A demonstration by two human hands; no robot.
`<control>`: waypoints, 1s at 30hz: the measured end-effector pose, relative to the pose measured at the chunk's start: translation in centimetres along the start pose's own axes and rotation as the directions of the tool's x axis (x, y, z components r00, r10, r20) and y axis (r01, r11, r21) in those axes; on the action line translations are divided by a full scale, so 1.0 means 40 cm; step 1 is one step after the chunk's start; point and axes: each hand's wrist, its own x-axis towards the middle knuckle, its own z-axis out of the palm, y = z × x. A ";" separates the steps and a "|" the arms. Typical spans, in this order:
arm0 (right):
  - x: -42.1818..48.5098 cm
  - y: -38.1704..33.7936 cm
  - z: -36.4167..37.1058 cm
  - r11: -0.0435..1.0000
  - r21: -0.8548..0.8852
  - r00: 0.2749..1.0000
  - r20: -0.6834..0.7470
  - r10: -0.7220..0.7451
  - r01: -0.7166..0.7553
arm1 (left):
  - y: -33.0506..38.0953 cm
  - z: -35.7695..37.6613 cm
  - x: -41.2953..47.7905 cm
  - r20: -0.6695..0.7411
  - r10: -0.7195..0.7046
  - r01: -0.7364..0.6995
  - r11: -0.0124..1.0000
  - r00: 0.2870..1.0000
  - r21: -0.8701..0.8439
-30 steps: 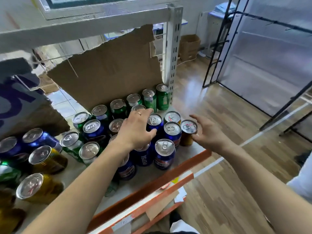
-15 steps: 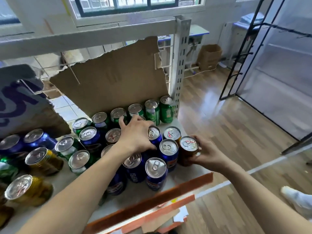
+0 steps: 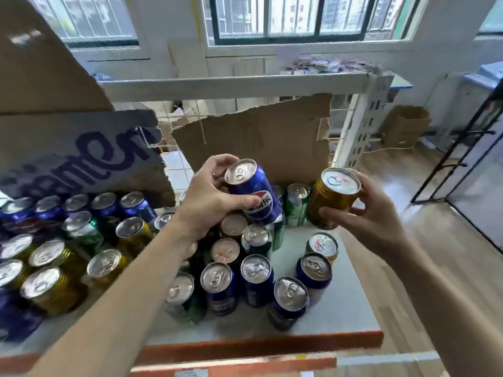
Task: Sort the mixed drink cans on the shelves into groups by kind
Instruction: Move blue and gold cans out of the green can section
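Cans crowd the shelf (image 3: 351,300): blue ones (image 3: 217,288) standing near the front edge, gold ones (image 3: 51,288) bunched toward the left end, green ones (image 3: 296,204) along the back by a torn cardboard sheet (image 3: 258,137). Above them, the left hand (image 3: 209,202) wraps its fingers around a tilted blue can (image 3: 253,194), lifted clear of the shelf. The right hand (image 3: 373,213) clasps a gold can (image 3: 334,197), also raised, over the right end.

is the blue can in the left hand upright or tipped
Tipped. The blue can in the left hand is lifted off the shelf, its top leaning left.
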 end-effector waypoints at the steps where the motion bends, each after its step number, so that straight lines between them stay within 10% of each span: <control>1: 0.009 -0.019 0.028 1.000 0.017 0.999 0.030 -0.015 0.015 | 0.007 -0.029 -0.016 -0.042 0.001 -0.003 1.000 0.999 -0.030; 12: 0.002 -0.224 0.430 0.982 0.173 0.942 0.310 -0.129 0.078 | 0.026 -0.421 -0.257 -0.276 0.047 -0.042 0.999 0.960 0.024; 30: -0.209 -0.510 1.035 0.980 0.153 0.928 0.330 -0.173 0.128 | -0.022 -1.059 -0.557 -0.335 0.099 -0.050 0.987 0.937 0.152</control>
